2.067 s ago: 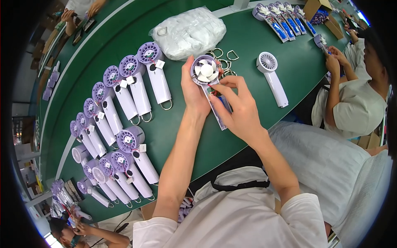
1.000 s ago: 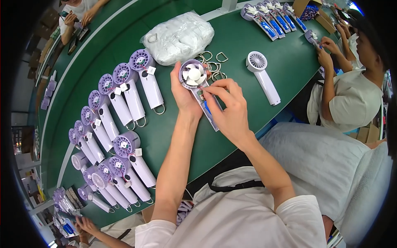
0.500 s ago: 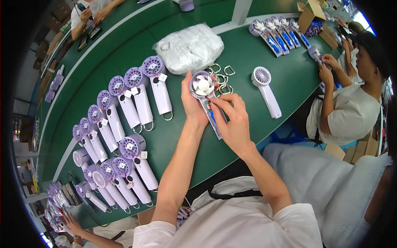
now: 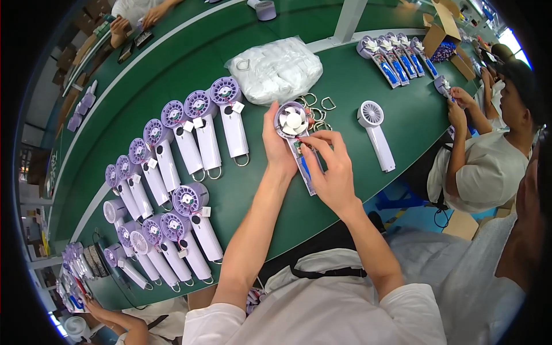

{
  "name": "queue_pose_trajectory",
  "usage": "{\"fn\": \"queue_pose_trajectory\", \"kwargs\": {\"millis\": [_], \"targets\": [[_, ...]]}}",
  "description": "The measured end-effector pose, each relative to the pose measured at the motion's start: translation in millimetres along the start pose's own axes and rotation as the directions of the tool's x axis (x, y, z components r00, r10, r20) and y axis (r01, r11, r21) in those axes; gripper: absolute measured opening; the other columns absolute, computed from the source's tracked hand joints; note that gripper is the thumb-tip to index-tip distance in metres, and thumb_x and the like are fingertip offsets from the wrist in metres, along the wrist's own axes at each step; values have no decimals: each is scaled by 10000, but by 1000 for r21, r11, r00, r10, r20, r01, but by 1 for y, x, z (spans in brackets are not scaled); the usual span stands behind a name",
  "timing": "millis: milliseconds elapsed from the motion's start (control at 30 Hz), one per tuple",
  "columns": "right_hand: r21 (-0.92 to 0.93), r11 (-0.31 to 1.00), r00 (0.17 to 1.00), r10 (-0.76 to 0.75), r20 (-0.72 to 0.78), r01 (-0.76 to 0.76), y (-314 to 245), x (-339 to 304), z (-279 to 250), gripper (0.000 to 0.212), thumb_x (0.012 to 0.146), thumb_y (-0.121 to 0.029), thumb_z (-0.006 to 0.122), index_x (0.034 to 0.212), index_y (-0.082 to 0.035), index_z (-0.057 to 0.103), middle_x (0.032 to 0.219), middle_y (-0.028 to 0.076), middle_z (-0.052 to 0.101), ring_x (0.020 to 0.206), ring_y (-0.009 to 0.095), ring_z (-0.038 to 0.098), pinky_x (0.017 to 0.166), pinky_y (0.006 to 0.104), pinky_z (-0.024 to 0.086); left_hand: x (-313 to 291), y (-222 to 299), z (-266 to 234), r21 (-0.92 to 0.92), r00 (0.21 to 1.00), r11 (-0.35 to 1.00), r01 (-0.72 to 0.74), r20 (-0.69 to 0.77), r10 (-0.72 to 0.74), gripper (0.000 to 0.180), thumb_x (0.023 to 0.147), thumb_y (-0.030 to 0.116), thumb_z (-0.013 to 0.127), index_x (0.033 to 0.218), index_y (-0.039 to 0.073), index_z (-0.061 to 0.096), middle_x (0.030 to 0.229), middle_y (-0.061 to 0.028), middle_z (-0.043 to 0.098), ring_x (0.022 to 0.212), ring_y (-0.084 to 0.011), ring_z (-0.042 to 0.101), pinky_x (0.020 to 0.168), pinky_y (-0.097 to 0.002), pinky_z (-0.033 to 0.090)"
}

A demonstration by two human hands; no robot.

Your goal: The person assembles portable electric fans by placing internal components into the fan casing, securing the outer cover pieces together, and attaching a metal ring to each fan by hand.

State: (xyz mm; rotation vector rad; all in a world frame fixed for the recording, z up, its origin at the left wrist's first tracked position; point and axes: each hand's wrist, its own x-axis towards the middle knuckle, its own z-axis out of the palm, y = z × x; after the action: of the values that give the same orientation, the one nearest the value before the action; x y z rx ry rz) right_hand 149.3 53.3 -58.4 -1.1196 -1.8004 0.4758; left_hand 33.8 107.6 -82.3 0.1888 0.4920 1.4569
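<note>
My left hand (image 4: 277, 146) is closed around an opened handheld fan (image 4: 294, 119), a lilac half shell with white blades facing up. Its handle lies open, with a small green circuit board and a blue battery inside. My right hand (image 4: 335, 175) bends over the handle, thumb and index finger drawn together at the thin red wires just below the blades. Whatever sits between those fingertips is too small to make out. Beyond the fan lie several metal D-shaped rings (image 4: 328, 103). To the right rests a closed lilac fan (image 4: 378, 135).
Rows of lilac fans (image 4: 199, 129) with white connectors and wrist rings cover the left of the green table (image 4: 253, 201). Behind stands a clear bag of white parts (image 4: 276, 69). Opened fans with blue batteries (image 4: 395, 60) lie far right, near a cardboard box (image 4: 440, 34). Co-workers sit at both sides.
The view has shifted slightly, so the table's things appear a little farther right and lower at the back. Both hands stay on the opened fan. At right, a person nearby has come further into view.
</note>
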Motion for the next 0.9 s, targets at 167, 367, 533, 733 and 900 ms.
{"fn": "queue_pose_trajectory", "kwargs": {"millis": [167, 367, 533, 733, 900], "targets": [[41, 998, 999, 44, 1, -44, 0, 4, -1, 182, 847, -76, 654, 1016, -10, 656, 1049, 128, 573, 915, 286, 576, 805, 375, 459, 1, 2, 1, 9, 1000, 1000, 24, 9, -24, 497, 939, 481, 441, 922, 23, 633, 829, -100, 667, 745, -206, 644, 662, -328, 523], [408, 798, 896, 383, 226, -444, -11, 19, -31, 407, 1026, -282, 401, 1100, 22, 661, 1127, 125, 625, 1028, 208, 577, 934, 321, 421, 5, 1, 3, -14, 999, 1000, 4, -38, -4, 531, 933, 490, 433, 923, 1, 639, 798, -131, 667, 720, -255, 640, 669, -360, 526], [514, 666, 801, 595, 69, -540, 34, 60, -73, 576, 964, -423, 526, 1272, 62, 496, 1196, 180, 571, 1028, 288, 604, 919, 404, 452, 3, 5, -6, -170, 996, 984, 50, -60, -61, 471, 936, 450, 472, 941, 2, 619, 853, -141, 644, 771, -276, 625, 763, -391, 533], [-437, 878, 922, 316, 225, -195, 89, 58, -106, 616, 793, -265, 729, 1320, -44, 497, 1154, 219, 539, 1039, 378, 569, 885, 421, 472, 5, -4, -6, -144, 999, 989, 45, -7, -46, 474, 938, 447, 474, 926, -2, 625, 841, -143, 656, 729, -264, 645, 740, -388, 541], [-419, 884, 911, 330, 247, -207, 48, 80, -99, 547, 775, -227, 752, 1255, -52, 558, 1053, 134, 568, 862, 259, 612, 779, 351, 506, 1, -6, 1, -92, 998, 994, 55, -30, -58, 439, 945, 437, 474, 932, 24, 625, 832, -124, 671, 729, -229, 653, 707, -352, 555]]}}
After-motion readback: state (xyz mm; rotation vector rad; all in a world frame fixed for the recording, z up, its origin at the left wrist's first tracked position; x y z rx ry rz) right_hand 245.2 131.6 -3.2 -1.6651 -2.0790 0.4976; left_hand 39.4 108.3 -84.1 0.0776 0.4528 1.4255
